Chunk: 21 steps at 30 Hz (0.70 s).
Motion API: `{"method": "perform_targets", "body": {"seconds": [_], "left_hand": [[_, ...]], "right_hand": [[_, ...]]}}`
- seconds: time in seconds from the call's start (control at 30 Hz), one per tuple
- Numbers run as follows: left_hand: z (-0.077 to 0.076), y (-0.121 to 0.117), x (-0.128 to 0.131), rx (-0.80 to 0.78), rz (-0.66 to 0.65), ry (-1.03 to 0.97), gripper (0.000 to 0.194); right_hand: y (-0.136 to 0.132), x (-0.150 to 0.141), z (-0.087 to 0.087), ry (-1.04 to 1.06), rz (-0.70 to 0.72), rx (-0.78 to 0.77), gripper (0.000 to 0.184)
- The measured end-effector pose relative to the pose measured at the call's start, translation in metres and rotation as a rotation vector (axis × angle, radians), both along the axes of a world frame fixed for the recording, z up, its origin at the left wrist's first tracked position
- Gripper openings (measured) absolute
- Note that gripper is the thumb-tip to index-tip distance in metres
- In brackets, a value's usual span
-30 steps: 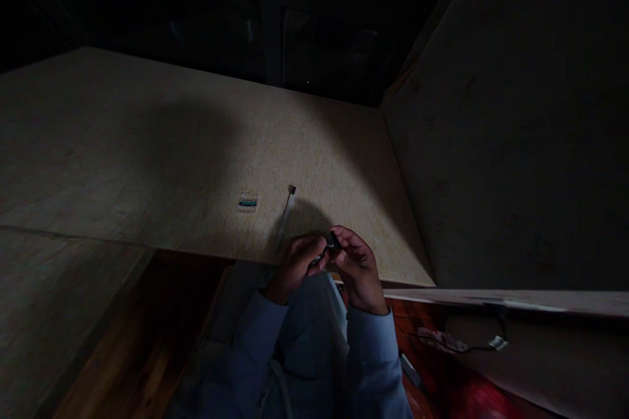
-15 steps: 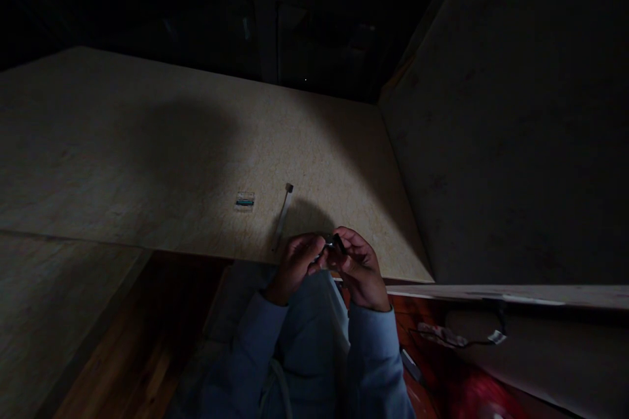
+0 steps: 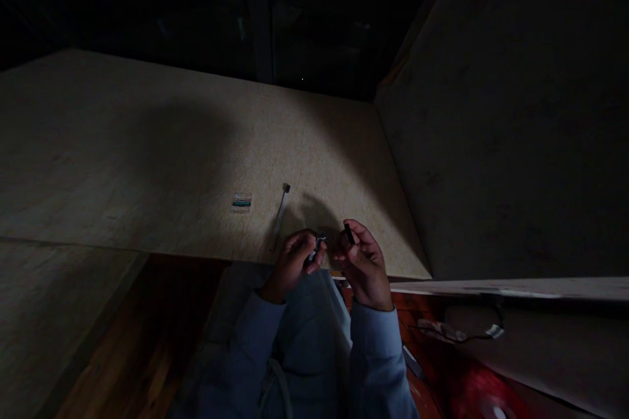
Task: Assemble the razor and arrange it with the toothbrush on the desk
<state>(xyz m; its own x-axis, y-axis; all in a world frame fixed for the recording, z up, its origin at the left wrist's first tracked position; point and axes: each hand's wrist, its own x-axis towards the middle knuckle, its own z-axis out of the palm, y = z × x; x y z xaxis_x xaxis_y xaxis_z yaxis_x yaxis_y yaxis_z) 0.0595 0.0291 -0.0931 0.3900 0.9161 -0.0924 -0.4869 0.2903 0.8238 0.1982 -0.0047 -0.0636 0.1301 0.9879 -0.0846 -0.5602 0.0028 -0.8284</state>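
Observation:
My left hand (image 3: 291, 263) is closed on a small silvery metal piece (image 3: 317, 247), pinched between thumb and fingers; its kind cannot be made out in the dim light. A short black bar-shaped piece (image 3: 349, 234) is pinched upright in the fingertips of my right hand (image 3: 366, 268). A gap separates the two pieces. Just beyond my left hand, a thin pale stick with a dark block at its far end (image 3: 282, 209) lies on the table. Left of it lies a small clear case with a blue-green strip (image 3: 242, 203).
The pale table (image 3: 196, 144) runs up to a dark window, and a grey wall (image 3: 501, 131) rises along its right. A second pale surface (image 3: 54, 301) is at lower left. A cable with a white tag (image 3: 494, 331) and a red item (image 3: 484, 393) are at lower right.
My hands have come apart. The black piece has moved up and right with my right hand, away from the silvery piece, which stays in my left hand.

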Motion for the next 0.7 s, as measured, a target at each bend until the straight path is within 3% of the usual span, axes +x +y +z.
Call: {"method": "perform_targets", "body": {"seconds": [0.37,0.7], "left_hand": [[0.007,0.002,0.004,-0.077,0.046,0.065,0.045],[0.003,0.001,0.012,-0.12,0.151,0.181,0.048]], "right_hand": [[-0.004,0.003,0.007,0.041,-0.013,-0.039,0.048],[-0.01,0.01,0.008,0.038,-0.074,-0.05,0.046]]}}
